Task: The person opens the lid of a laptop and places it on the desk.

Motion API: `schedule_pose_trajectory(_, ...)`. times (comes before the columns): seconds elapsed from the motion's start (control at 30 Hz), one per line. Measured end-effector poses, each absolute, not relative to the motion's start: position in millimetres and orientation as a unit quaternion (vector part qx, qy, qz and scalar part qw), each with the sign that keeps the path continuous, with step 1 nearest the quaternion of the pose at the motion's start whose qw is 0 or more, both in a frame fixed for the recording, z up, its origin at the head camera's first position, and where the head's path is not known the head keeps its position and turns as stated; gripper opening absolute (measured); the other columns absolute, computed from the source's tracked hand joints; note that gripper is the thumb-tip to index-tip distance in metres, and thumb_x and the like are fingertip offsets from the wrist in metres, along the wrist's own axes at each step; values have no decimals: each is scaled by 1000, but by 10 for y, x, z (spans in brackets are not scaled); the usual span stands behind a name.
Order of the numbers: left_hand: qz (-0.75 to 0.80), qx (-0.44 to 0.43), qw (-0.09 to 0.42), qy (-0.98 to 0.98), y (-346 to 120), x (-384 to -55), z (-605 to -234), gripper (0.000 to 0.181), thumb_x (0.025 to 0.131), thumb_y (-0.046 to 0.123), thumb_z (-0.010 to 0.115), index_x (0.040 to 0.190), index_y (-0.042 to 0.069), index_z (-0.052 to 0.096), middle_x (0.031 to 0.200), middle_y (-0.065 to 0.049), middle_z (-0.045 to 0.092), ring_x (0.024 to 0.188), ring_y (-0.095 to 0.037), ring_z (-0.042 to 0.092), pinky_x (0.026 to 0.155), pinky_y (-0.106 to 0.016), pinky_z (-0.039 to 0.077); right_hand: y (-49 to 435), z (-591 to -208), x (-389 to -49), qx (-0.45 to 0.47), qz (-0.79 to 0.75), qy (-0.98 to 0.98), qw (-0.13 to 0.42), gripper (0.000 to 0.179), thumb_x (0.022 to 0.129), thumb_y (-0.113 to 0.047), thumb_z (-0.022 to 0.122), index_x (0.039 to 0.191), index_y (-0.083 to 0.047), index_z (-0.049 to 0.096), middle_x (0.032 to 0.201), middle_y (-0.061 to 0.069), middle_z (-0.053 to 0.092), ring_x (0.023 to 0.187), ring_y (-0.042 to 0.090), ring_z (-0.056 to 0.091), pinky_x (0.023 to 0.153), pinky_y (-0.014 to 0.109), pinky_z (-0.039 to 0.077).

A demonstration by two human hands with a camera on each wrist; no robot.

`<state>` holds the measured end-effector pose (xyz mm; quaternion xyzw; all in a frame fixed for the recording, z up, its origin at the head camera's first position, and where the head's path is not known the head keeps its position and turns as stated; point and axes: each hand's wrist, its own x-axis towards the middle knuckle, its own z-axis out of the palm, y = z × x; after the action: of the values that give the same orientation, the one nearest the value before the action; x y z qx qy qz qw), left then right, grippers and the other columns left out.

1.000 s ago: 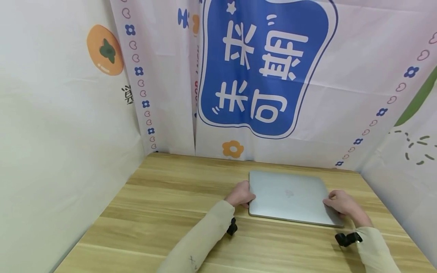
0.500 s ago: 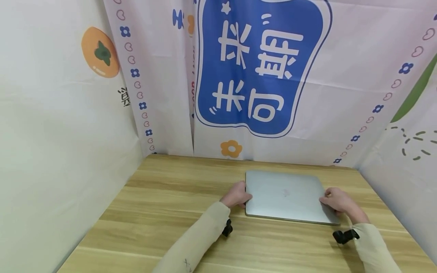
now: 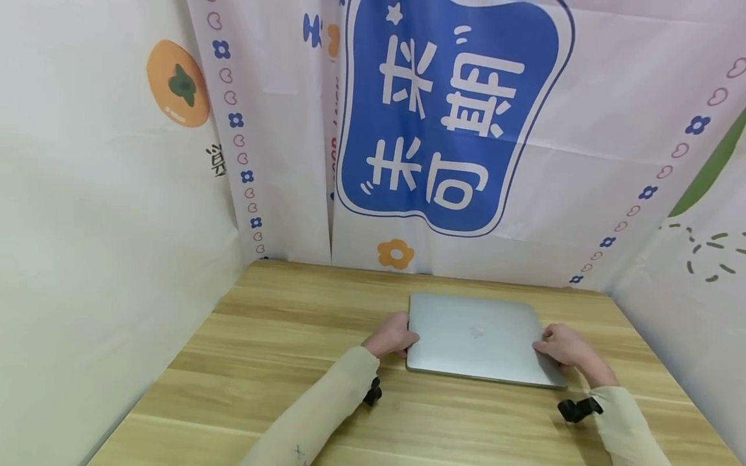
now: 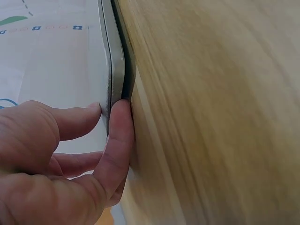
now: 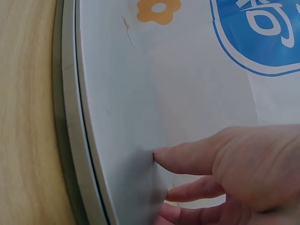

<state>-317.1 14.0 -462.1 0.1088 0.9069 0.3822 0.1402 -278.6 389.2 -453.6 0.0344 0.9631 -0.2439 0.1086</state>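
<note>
A closed silver laptop (image 3: 472,333) with a pale logo on its lid lies flat, close over the wooden table. My left hand (image 3: 392,334) grips its left edge. In the left wrist view the thumb presses the lid side of the laptop (image 4: 112,61), and the fingers (image 4: 119,122) curl under the base. At the right edge my right hand (image 3: 562,347) pinches the laptop, thumb on top. From the right wrist view, the thumb (image 5: 187,157) rests on the lid and the other fingers reach below, partly hidden by the laptop (image 5: 117,108).
The wooden table (image 3: 280,349) runs back to a white printed cloth (image 3: 291,162) with a blue patch of lettering. White cloth walls (image 3: 105,246) stand at the left and right. A small black device is strapped to each wrist.
Both hands and the laptop between them have shifted a little to the left across the table. The grip on each side looks the same.
</note>
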Motion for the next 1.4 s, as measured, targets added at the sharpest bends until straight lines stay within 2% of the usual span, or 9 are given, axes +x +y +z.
schedule_pose_trajectory(0.3,404,111,147,896,23,-3145,-4597,23,94,4,59,115,-5,54,81,-9,53,48,-14,51,54,-31,59,3798,-4526,-2773,12,-253,961,111,49,95,-21,61,122,19,48,75,9,56,60,17,54,50,31,51)
schedule_pose_trajectory(0.4,407,111,150,894,-28,-3141,-4588,27,94,5,59,119,-6,54,80,-9,54,45,-13,50,54,-31,59,3771,-4534,-2767,6,-258,960,109,49,95,-21,61,122,19,48,78,10,57,60,17,55,51,31,52)
schedule_pose_trajectory(0.5,412,115,151,891,-79,-3138,-4585,35,94,5,59,126,-7,52,86,-12,57,44,-14,49,54,-32,59,3737,-4542,-2756,4,-264,958,111,50,95,-20,61,123,19,47,82,12,59,61,17,55,53,31,52)
schedule_pose_trajectory(0.6,416,115,153,889,-113,-3133,-4578,45,94,5,59,135,-8,47,103,-18,60,45,-15,51,55,-32,59,3704,-4550,-2751,7,-267,957,113,49,95,-20,62,123,17,48,83,12,59,61,17,55,53,31,52)
schedule_pose_trajectory(0.73,420,106,154,888,-143,-3124,-4579,39,94,4,59,130,-7,50,102,-18,61,51,-16,53,55,-32,59,3659,-4537,-2748,6,-267,957,116,50,94,-20,62,124,17,47,81,11,58,61,17,56,53,31,53)
schedule_pose_trajectory(0.87,416,100,151,891,-185,-3113,-4589,25,93,3,59,117,-4,55,83,-11,57,56,-18,56,55,-32,59,3614,-4522,-2747,1,-265,957,117,52,94,-20,63,125,18,47,80,11,59,60,18,57,53,31,53)
schedule_pose_trajectory(1.0,412,104,147,893,-236,-3109,-4599,16,92,4,59,107,-1,56,77,-9,54,55,-17,55,54,-31,58,3578,-4515,-2758,-2,-262,958,120,53,95,-21,63,126,18,46,82,11,59,61,18,58,53,31,54)
schedule_pose_trajectory(1.2,410,104,151,894,-294,-3107,-4593,20,92,4,58,111,-2,56,74,-8,53,52,-16,52,54,-30,58,3546,-4527,-2776,-4,-264,956,128,54,95,-21,63,126,19,46,83,11,60,63,18,59,54,31,54)
schedule_pose_trajectory(1.4,403,106,147,897,-309,-3089,-4569,26,92,3,60,116,-5,56,81,-11,57,59,-19,57,54,-31,59,3529,-4545,-2783,-4,-267,956,124,51,95,-21,63,124,18,48,82,11,61,62,18,59,53,31,54)
